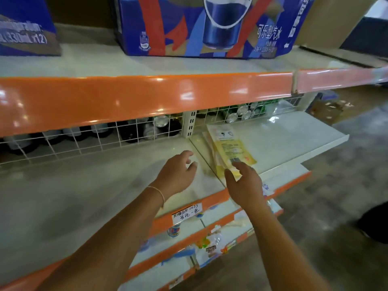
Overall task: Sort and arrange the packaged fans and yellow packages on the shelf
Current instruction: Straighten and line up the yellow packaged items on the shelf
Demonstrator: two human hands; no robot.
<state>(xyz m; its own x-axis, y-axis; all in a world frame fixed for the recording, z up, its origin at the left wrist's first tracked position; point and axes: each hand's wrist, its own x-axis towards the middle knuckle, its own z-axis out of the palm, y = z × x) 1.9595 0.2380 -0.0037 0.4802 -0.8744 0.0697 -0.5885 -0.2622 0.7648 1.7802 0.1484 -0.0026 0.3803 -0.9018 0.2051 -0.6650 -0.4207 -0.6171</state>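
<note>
Right hand (244,183) released, left hand (178,173) released, yellow packages (231,152) flat, long axis running toward shelf (294,139) back

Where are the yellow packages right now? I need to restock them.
In the head view, the yellow packages lie right of centre on the white shelf, beside the shelf seam, just beyond the right hand.
</note>
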